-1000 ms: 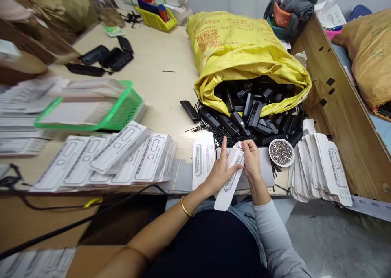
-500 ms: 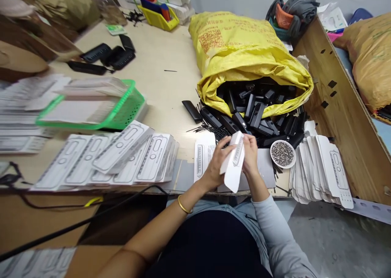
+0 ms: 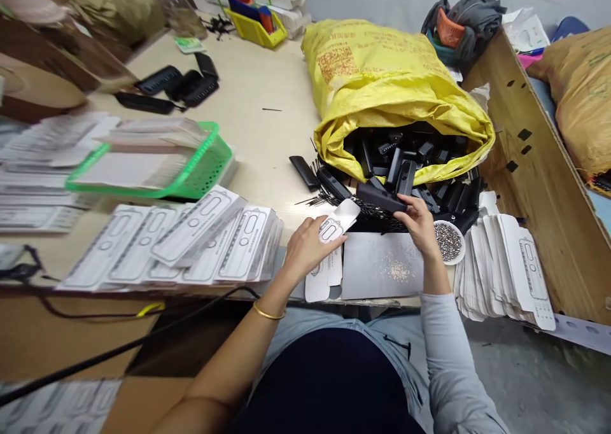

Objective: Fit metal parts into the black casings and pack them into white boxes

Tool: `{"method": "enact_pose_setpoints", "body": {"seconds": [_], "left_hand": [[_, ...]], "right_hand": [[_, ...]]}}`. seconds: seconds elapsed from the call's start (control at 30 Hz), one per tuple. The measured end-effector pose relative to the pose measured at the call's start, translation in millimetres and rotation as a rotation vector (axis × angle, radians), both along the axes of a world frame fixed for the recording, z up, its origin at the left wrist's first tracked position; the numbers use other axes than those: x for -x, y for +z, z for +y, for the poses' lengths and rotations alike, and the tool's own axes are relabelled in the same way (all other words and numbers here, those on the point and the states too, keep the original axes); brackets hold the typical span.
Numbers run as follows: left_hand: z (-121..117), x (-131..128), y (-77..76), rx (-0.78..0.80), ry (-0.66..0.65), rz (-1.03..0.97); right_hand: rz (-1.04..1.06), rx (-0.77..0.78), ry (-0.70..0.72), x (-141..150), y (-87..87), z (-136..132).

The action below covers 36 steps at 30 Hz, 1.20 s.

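Note:
My left hand (image 3: 308, 246) is closed round a white printed cardboard box (image 3: 338, 223), whose end flap points up and to the right. The thumb lies along the box's near side. My right hand (image 3: 420, 224) pinches the right end of a black plastic case (image 3: 379, 198) between thumb and fingers, in front of the heap. Below the hands lies a grey sheet (image 3: 363, 265) with a scatter of small tan bits on it. Beside my right hand stands a white bowl (image 3: 451, 243) of small metal pieces.
A yellow sack (image 3: 372, 58) spills black cases at its mouth. Flat white boxes (image 3: 508, 262) stand in a row at the right, near a wooden board (image 3: 525, 147). Several filled-out white boxes (image 3: 243, 243) and a green basket (image 3: 210, 163) are at the left.
My hands have moved apart. The left keeps the white box and has gone left; the right has let go of it and taken hold of a black case by the heap.

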<state>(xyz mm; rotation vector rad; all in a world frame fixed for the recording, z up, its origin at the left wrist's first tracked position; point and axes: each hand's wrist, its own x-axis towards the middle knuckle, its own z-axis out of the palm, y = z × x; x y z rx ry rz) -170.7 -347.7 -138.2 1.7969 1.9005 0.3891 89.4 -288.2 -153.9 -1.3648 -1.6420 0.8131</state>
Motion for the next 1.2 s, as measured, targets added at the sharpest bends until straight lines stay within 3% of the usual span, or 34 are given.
{"method": "enact_pose_setpoints", "body": {"seconds": [0.1, 0.17, 0.2, 0.27, 0.37, 0.47, 0.53, 0.67, 0.8, 0.87, 0.93, 1.03, 1.2], "left_hand": [[0.3, -7.4, 7.3, 0.000, -0.218, -0.110], [-1.1, -13.9, 11.3, 0.029, -0.324, -0.245], [-2.0, -16.0, 12.2, 0.038, -0.326, -0.304], [-3.7, -16.6, 11.7, 0.019, -0.242, -0.367], [-4.7, -11.0, 7.4, -0.069, -0.060, -0.389], [-4.9, -9.8, 4.3, -0.128, 0.022, -0.434], [-5.1, -15.5, 4.4, -0.162, 0.022, -0.458], [-5.4, -36.5, 8.8, -0.221, -0.043, -0.450], [-6.4, -55.1, 13.7, -0.233, -0.139, -0.428], [-7.5, -60.7, 14.8, -0.250, -0.177, -0.425], [-8.5, -63.6, 14.9, -0.290, -0.204, -0.441], [-10.3, -65.6, 12.6, -0.365, -0.217, -0.513], [-18.4, -74.8, 1.5, -0.401, -0.259, -0.683]], "right_hand": [[-0.129, -0.065, 0.318, -5.1, 30.7, -22.5], [-0.124, -0.046, 0.499, 3.3, 37.0, -30.7], [-0.096, -0.029, 0.513, 8.3, 34.4, -31.4], [-0.082, 0.007, 0.382, 16.7, 19.9, -27.1], [-0.314, 0.057, 0.147, 23.1, -10.6, -15.2], [-0.553, 0.067, 0.124, 23.9, -31.1, -9.7], [-0.509, 0.032, 0.073, 21.1, -35.0, -10.6], [0.003, 0.018, -0.137, 13.2, -17.8, -19.1], [0.558, 0.025, -0.265, 21.5, 25.2, -38.4], [0.554, -0.046, -0.265, 30.9, 44.7, -50.9], [0.344, -0.085, -0.176, 39.2, 56.1, -62.5], [0.063, -0.095, -0.063, 45.4, 56.4, -72.7], [0.405, 0.004, -0.217, 50.5, 39.8, -66.8]]}}
